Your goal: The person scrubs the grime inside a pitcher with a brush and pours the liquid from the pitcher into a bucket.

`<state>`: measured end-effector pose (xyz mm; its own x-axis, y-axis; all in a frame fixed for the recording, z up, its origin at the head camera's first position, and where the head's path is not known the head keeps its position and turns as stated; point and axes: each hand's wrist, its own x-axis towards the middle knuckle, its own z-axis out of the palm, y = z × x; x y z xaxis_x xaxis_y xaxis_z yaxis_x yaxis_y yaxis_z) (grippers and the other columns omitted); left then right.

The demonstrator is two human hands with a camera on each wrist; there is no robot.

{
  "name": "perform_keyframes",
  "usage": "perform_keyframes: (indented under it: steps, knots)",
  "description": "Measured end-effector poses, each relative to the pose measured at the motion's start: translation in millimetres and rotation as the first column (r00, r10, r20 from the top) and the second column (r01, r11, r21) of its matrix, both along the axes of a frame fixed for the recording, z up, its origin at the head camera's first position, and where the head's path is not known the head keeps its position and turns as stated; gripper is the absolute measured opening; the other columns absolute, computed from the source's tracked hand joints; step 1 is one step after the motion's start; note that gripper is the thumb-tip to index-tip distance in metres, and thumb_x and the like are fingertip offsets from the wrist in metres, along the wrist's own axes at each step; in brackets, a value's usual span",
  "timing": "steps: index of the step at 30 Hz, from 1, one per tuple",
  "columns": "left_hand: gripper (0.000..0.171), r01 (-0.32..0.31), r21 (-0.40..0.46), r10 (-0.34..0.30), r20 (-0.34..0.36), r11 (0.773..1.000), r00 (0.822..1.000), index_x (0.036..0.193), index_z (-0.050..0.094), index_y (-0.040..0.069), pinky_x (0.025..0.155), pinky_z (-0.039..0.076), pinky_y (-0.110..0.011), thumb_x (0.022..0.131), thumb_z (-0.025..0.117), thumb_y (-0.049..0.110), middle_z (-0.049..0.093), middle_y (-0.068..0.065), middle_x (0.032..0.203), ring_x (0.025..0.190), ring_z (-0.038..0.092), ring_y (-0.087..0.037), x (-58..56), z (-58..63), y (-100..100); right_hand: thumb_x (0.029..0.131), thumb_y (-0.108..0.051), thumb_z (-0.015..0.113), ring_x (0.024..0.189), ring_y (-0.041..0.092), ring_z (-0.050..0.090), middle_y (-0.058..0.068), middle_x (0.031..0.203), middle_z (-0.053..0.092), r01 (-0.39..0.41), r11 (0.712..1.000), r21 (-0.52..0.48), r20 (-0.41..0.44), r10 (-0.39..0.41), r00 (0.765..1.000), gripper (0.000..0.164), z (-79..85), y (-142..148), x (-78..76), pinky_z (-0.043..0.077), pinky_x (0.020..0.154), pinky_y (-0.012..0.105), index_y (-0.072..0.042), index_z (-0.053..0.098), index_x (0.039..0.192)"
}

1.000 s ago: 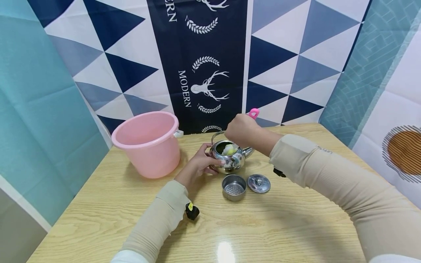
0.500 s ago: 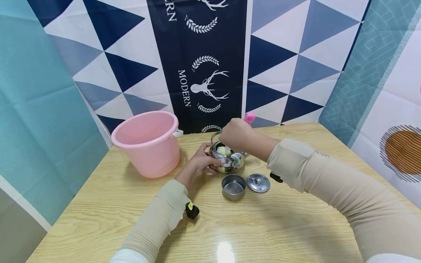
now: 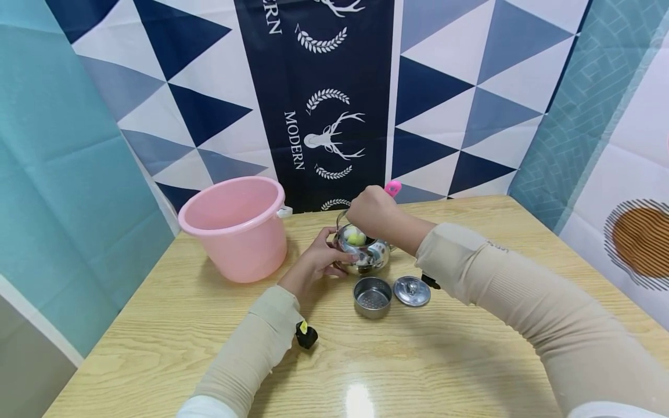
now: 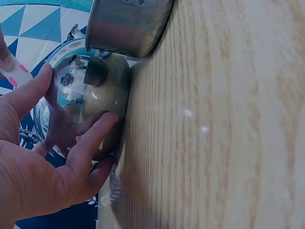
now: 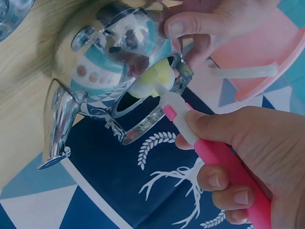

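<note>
The right hand (image 3: 373,211) grips the brush (image 5: 215,157), slanting one-to-seven o'clock into the kettle (image 3: 375,255) that the left hand (image 3: 319,255) clasps at nine.

One kettle (image 3: 373,261), brush (image 5: 219,156), strainer (image 3: 371,309), lid (image 3: 412,291), bucket (image 3: 245,249)

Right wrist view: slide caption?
Left grip holds a teapot; right grip holds a pink-and-white brush, its head inside the opening.

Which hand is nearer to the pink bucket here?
Left. The left hand grips the side of the kettle that faces the pink bucket. The right hand is farther away, by the kettle's open top, gripping a pink-handled scrubber.
</note>
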<state>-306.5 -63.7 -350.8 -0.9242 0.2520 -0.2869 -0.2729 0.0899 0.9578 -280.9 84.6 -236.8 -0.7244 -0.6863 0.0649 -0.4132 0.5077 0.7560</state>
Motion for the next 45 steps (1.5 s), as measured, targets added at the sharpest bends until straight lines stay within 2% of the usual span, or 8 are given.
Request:
perform_keyframes:
  steps: [7,13,19,28,37,45]
  knots:
    - [0.082,-0.001,0.000,0.001,-0.009,1.000,1.000,0.141,0.037,0.026,0.069,0.061,-0.045,0.077,0.080,-0.004,0.043,-0.017,0.123,0.085,0.061,-0.027,1.3,0.1,1,0.086,-0.011,0.065,0.051,0.007,0.035,-0.007,0.054,0.049,0.020,1.000,-0.002,-0.006,-0.020,1.000,0.025,0.5,8,-2.0,0.028,0.040,0.024,-0.021,0.062,0.063]
    - [0.082,-0.010,0.002,0.010,-0.015,1.000,1.000,0.140,0.038,0.026,0.069,0.061,-0.046,0.076,0.080,-0.004,0.043,-0.017,0.124,0.092,0.062,-0.030,0.6,-1.7,2,0.086,-0.012,0.066,0.050,0.008,0.038,-0.006,0.052,0.047,0.005,1.000,0.016,-0.006,-0.005,1.000,0.028,1.6,17,-1.2,0.033,0.040,0.025,-0.020,0.058,0.061]
    - [0.080,-0.015,0.009,0.015,-0.015,1.000,1.000,0.139,0.039,0.026,0.069,0.061,-0.046,0.077,0.080,-0.005,0.044,-0.017,0.123,0.090,0.062,-0.030,1.3,-2.6,2,0.086,-0.013,0.065,0.049,0.008,0.039,-0.006,0.052,0.047,0.000,0.999,0.035,0.007,-0.001,1.000,0.027,5.6,16,3.5,0.033,0.041,0.026,-0.020,0.057,0.061]
    - [0.082,-0.013,0.002,0.013,-0.004,1.000,1.000,0.140,0.039,0.026,0.070,0.060,-0.046,0.076,0.081,-0.003,0.044,-0.017,0.122,0.088,0.062,-0.029,0.3,-2.2,1,0.083,-0.017,0.066,0.050,0.011,0.043,-0.004,0.054,0.050,0.016,0.997,0.070,0.074,-0.021,0.997,0.015,16.0,9,7.4,0.039,0.044,0.026,-0.017,0.064,0.068]
    - [0.083,-0.006,0.001,0.006,0.002,1.000,1.000,0.140,0.038,0.026,0.074,0.060,-0.048,0.076,0.081,-0.003,0.045,-0.017,0.121,0.084,0.063,-0.028,-0.1,-0.2,0,0.083,-0.023,0.070,0.051,0.012,0.044,-0.004,0.055,0.049,-0.002,1.000,0.031,0.140,-0.002,0.990,0.016,18.7,2,9.6,0.044,0.046,0.026,-0.017,0.065,0.069]
    - [0.083,-0.002,0.000,0.002,0.014,1.000,1.000,0.140,0.037,0.026,0.071,0.060,-0.045,0.076,0.080,-0.004,0.044,-0.018,0.124,0.087,0.063,-0.029,1.9,2.2,0,0.083,-0.027,0.072,0.053,0.012,0.047,-0.004,0.055,0.051,0.006,1.000,-0.005,0.135,-0.005,0.991,0.015,18.2,-6,3.5,0.041,0.046,0.026,-0.017,0.068,0.072]
